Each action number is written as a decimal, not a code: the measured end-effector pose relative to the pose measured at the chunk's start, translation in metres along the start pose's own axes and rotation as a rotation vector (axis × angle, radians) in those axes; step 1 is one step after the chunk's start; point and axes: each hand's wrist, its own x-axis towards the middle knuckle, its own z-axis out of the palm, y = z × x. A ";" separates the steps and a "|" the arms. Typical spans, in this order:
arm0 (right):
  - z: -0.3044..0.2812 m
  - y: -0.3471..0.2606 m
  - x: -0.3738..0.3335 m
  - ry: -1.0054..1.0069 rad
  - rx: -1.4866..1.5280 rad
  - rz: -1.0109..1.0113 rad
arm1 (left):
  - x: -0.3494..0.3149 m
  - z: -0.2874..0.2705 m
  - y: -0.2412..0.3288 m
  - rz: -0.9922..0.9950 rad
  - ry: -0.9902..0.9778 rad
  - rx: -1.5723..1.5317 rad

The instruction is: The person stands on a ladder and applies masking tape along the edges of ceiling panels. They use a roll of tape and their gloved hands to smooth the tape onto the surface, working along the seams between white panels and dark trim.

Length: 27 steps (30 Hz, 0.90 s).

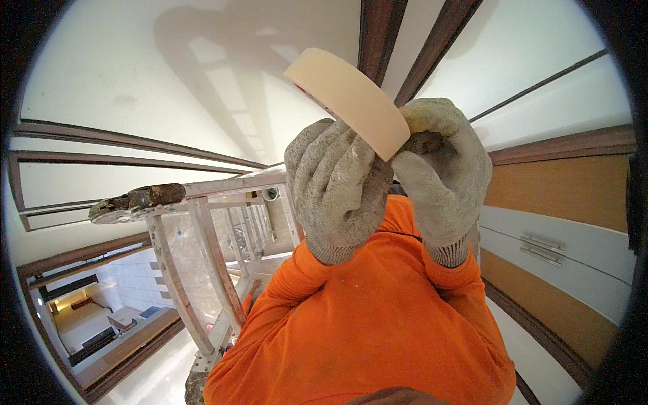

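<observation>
Both of my hands wear grey knitted work gloves and are raised close together in front of my orange sleeves. My left hand grips a wide roll of cream masking tape, its fingers curled at the roll's lower side. The roll is tilted, its outer face toward me and its upper end reaching up and left. At the roll's right end my right hand is closed, thumb and fingertips bent together by the tape's edge. Whether a loose tape end lies between those fingers is hidden.
A paint-spattered metal ladder stands at my left, its top rail end wrapped in worn dark material. White walls with dark wood trim rise ahead. A cabinet with white drawers is at the right, and an opening shows lower left.
</observation>
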 end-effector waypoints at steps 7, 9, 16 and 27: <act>-0.006 0.002 0.002 0.005 0.094 0.041 | 0.000 0.002 0.002 0.040 -0.025 0.020; -0.005 0.000 0.002 0.015 0.086 0.053 | 0.002 0.003 0.001 0.047 -0.033 0.014; -0.008 0.005 -0.001 0.041 0.011 0.050 | 0.000 0.007 0.000 0.041 -0.032 -0.029; -0.011 -0.001 0.001 0.054 0.105 0.076 | 0.012 -0.003 0.006 -0.175 -0.149 -0.218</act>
